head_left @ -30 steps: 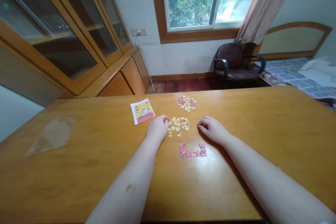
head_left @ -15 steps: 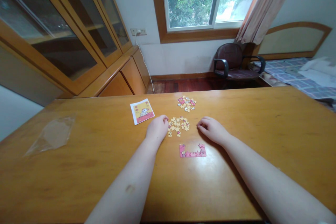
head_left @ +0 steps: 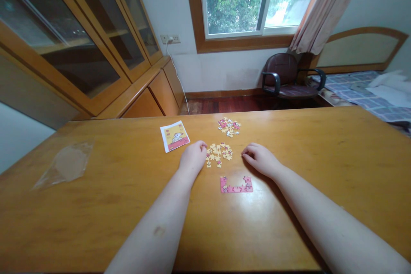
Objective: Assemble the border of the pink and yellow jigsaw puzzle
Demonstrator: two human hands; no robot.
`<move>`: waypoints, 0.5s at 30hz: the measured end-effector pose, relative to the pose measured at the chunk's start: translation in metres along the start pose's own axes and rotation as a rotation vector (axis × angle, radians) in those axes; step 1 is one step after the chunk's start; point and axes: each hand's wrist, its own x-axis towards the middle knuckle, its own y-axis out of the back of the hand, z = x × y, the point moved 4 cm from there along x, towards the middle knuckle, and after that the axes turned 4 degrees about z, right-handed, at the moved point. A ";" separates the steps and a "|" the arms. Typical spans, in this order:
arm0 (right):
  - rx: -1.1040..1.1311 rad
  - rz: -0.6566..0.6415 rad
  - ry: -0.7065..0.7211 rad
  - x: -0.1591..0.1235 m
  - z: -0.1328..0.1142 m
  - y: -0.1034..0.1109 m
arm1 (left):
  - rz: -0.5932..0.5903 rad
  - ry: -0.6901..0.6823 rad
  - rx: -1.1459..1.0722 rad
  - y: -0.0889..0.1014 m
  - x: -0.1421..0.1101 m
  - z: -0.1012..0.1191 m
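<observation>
Left hand curled beside loose yellow pieces (grip indeterminable); right hand apparently pinched a single piece. The partly joined pink section lay nearer on the counter, where a dragging wrist could have parted it.

The left forearm and right forearm are bare from where I stand, smooth and rounded, each tapering toward the hand. Partway along the left one I notice a small, roughly oval mark, soft at its edges. The left hand and right hand are bare too, rounded across the back.
</observation>
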 end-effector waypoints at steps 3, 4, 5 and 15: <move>-0.001 0.002 0.005 0.000 0.000 0.000 | -0.006 0.009 0.002 0.000 -0.001 0.000; -0.003 0.004 0.007 0.000 0.000 0.000 | -0.006 0.011 0.003 0.000 -0.001 0.000; -0.004 0.004 0.010 0.000 0.000 0.000 | -0.005 0.011 0.005 0.000 0.000 0.000; -0.012 0.008 0.007 0.000 -0.001 0.000 | -0.015 -0.065 0.009 -0.005 0.000 0.003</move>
